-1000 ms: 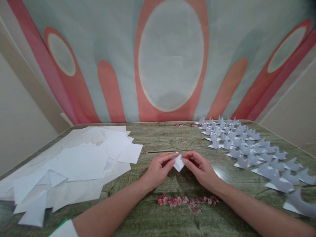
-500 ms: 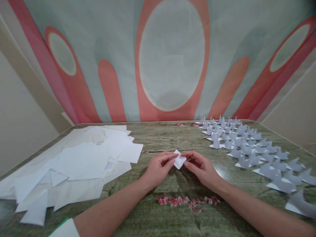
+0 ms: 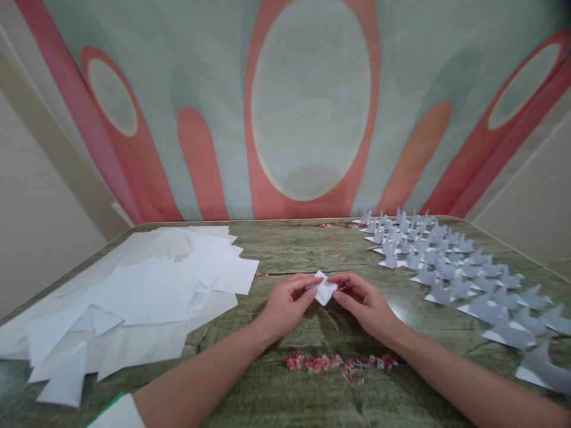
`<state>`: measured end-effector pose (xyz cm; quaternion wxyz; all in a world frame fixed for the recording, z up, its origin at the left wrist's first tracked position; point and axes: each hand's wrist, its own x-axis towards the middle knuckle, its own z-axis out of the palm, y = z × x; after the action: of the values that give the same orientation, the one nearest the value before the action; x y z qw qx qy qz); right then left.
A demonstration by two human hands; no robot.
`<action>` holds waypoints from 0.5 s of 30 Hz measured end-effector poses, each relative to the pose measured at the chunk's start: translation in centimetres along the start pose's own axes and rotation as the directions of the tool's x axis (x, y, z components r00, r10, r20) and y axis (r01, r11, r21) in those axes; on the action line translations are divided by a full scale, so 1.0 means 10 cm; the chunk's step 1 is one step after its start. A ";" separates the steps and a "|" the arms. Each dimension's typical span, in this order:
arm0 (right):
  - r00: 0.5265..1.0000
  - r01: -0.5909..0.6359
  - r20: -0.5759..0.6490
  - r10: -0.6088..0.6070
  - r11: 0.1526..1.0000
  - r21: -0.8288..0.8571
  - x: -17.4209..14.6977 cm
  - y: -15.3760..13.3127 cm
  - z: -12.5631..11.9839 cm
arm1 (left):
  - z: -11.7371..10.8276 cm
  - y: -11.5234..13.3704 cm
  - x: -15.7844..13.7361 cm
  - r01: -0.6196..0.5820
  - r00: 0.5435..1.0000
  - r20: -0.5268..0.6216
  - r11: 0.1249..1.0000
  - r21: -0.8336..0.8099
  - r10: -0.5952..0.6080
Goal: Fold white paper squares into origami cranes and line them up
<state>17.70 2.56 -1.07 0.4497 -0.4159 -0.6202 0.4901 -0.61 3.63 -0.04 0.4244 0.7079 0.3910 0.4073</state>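
A small piece of folded white paper [image 3: 325, 291] is held between my two hands, a little above the middle of the table. My left hand [image 3: 288, 303] pinches its left side between thumb and fingers. On the other side, my right hand [image 3: 363, 300] grips the right corner the same way. The paper looks diamond-shaped, with creased layers facing me. Parts of its upper edges are hidden behind my fingertips.
A spread heap of white paper sheets [image 3: 151, 291] covers the left of the table [image 3: 276, 238]. Rows of folded paper birds [image 3: 446, 267] stand on the right. Behind the table hangs a backdrop [image 3: 312, 119] with coral shapes. A white item with a green edge [image 3: 118, 414] lies by my left forearm.
Almost nothing differs. Both hands stay in place on the folded paper, with at most a very slight shift of the fingers.
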 end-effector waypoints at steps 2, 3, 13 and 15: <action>1.000 -0.002 0.002 0.002 1.000 0.005 0.00 0.00 0.00 | 0.00 -0.01 0.00 0.004 1.000 0.001 1.000 -0.010 -0.004; 1.000 -0.003 0.001 0.003 1.000 0.004 0.00 0.00 0.00 | 0.01 -0.01 0.00 0.007 1.000 0.002 1.000 -0.014 -0.007; 1.000 0.005 0.007 -0.005 1.000 0.007 0.00 0.00 0.00 | 0.03 -0.03 0.00 0.023 1.000 0.008 0.995 -0.093 -0.022; 1.000 0.001 0.000 -0.001 1.000 0.011 0.00 -0.01 0.00 | 0.04 -0.03 -0.01 0.026 1.000 0.011 0.993 -0.117 -0.025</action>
<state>17.67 2.53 -0.94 0.4523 -0.4131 -0.6177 0.4933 -0.36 3.58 -0.49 0.4722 0.6786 0.3736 0.4206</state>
